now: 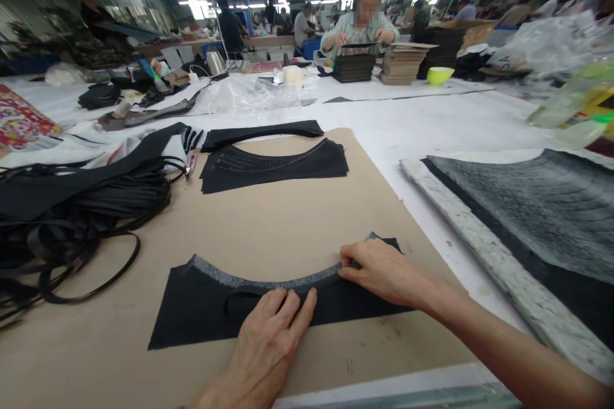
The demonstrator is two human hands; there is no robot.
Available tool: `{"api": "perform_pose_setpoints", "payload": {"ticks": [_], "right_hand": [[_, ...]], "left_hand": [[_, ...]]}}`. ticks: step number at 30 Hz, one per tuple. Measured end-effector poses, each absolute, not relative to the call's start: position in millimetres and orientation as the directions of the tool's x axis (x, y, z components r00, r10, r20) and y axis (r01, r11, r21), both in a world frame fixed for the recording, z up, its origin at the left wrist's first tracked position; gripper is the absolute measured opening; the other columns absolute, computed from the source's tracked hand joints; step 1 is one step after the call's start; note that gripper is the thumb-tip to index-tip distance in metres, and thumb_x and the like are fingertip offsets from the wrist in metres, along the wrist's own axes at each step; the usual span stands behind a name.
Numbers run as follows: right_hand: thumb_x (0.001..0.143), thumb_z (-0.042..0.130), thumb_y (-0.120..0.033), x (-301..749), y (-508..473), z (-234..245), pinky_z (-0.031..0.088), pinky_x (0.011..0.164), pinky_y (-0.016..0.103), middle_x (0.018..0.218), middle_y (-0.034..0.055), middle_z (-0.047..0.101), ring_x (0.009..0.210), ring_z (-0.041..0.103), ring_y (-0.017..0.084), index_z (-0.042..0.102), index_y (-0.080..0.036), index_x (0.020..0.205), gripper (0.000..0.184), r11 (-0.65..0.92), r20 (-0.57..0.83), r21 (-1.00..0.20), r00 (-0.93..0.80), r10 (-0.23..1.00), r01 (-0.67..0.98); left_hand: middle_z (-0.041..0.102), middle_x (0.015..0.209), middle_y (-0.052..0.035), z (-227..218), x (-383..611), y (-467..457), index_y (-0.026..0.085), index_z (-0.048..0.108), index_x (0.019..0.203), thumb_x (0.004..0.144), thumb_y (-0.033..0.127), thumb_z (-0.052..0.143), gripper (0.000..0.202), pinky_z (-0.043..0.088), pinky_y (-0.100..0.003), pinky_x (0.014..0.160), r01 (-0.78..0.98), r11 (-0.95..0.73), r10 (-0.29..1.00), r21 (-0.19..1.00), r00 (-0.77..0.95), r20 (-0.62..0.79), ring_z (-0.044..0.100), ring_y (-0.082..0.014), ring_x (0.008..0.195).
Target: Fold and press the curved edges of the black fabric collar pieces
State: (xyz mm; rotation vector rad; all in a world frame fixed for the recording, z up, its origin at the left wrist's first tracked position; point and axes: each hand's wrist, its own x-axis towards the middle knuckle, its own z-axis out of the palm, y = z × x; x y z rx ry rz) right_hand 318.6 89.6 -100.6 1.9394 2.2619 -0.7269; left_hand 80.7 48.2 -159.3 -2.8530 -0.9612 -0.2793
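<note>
A black fabric panel (192, 307) with a curved upper edge lies on brown paper in front of me. Along that curve runs a greyish, textured band (220, 275). A narrow black strip (240, 297) lies just below the band, its left end loose. My left hand (273, 332) rests over the panel's middle, its fingers stretched out and pressing on the strip. Near the panel's right end, my right hand (374, 268) is closed in a pinch on the strip at the curved edge; its fingertips partly cover what they grip.
Stacked black curved pieces (278, 166) lie farther back on the brown paper (268, 223). Black strips (96, 217) are heaped at left. A speckled board (480, 230) bearing dark, textured material stands at right. Across the table a person (364, 25) handles piled panels beside a green bowl (439, 75).
</note>
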Motion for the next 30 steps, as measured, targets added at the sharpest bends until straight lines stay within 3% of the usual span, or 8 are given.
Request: {"api": "perform_pose_setpoints", "payload": {"ticks": [11, 15, 18, 21, 25, 30], "right_hand": [[0.082, 0.056, -0.031, 312.9, 89.7, -106.8, 0.032, 0.067, 0.031, 0.072, 0.0068, 0.07, 0.076, 0.065, 0.024, 0.063, -0.02, 0.071, 0.018, 0.078, -0.311, -0.229, -0.149, 0.939, 0.97], [0.077, 0.063, -0.04, 318.3, 87.2, -111.3, 0.033, 0.071, 0.036, 0.074, 0.0099, 0.069, 0.078, 0.064, 0.029, 0.061, -0.018, 0.073, 0.022, -0.029, -0.283, -0.224, -0.037, 0.958, 0.974], [0.073, 0.065, -0.046, 333.1, 88.2, -114.2, 0.034, 0.067, 0.035, 0.076, 0.0092, 0.069, 0.076, 0.063, 0.028, 0.06, -0.019, 0.075, 0.028, -0.118, -0.287, -0.278, 0.035, 0.957, 0.953], [0.074, 0.065, -0.04, 354.5, 91.8, -119.0, 0.035, 0.059, 0.028, 0.076, 0.0041, 0.067, 0.072, 0.062, 0.021, 0.06, -0.02, 0.079, 0.021, -0.172, -0.328, -0.398, 0.035, 0.944, 0.901], [0.078, 0.06, -0.029, 376.3, 95.5, -129.2, 0.036, 0.051, 0.022, 0.066, -0.0011, 0.063, 0.062, 0.06, 0.013, 0.061, -0.019, 0.083, 0.011, -0.216, -0.393, -0.536, -0.014, 0.919, 0.816], [0.081, 0.055, -0.025, 378.0, 91.6, -134.2, 0.032, 0.047, 0.021, 0.054, -0.0036, 0.056, 0.052, 0.055, 0.011, 0.059, -0.019, 0.082, 0.008, -0.223, -0.369, -0.594, -0.016, 0.929, 0.773]], "left_hand": [[0.06, 0.1, -0.0062, -152.4, 85.6, 50.4, 0.017, 0.039, 0.139, 0.082, 0.002, 0.046, 0.06, 0.05, -0.037, 0.083, 0.617, -0.787, 0.614, -0.019, 0.786, 0.076, 0.055, -0.022, 0.09], [0.06, 0.112, -0.008, -151.8, 91.6, 51.6, 0.019, 0.047, 0.133, 0.08, 0.001, 0.043, 0.056, 0.047, -0.035, 0.087, 0.635, -0.773, 0.631, 0.004, 0.767, 0.118, 0.055, -0.0228, 0.1], [0.059, 0.12, -0.0095, -158.0, 97.8, 51.3, 0.014, 0.053, 0.125, 0.077, -0.001, 0.04, 0.052, 0.044, -0.034, 0.093, 0.599, -0.8, 0.59, 0.024, 0.781, 0.205, 0.053, -0.0234, 0.108], [0.062, 0.114, -0.0094, -163.8, 103.3, 50.7, 0.011, 0.054, 0.124, 0.075, 0.0, 0.04, 0.051, 0.043, -0.034, 0.094, 0.589, -0.808, 0.58, 0.028, 0.784, 0.223, 0.054, -0.0235, 0.106], [0.062, 0.108, -0.0078, -162.1, 109.5, 51.3, 0.012, 0.041, 0.137, 0.076, 0.0, 0.041, 0.062, 0.045, -0.034, 0.09, 0.609, -0.793, 0.603, 0.008, 0.783, 0.152, 0.054, -0.0228, 0.099], [0.06, 0.104, -0.0067, -156.8, 116.3, 52.1, 0.016, 0.033, 0.143, 0.076, 0.003, 0.045, 0.069, 0.046, -0.035, 0.085, 0.623, -0.782, 0.621, 0.004, 0.78, 0.081, 0.053, -0.0226, 0.093]]}}
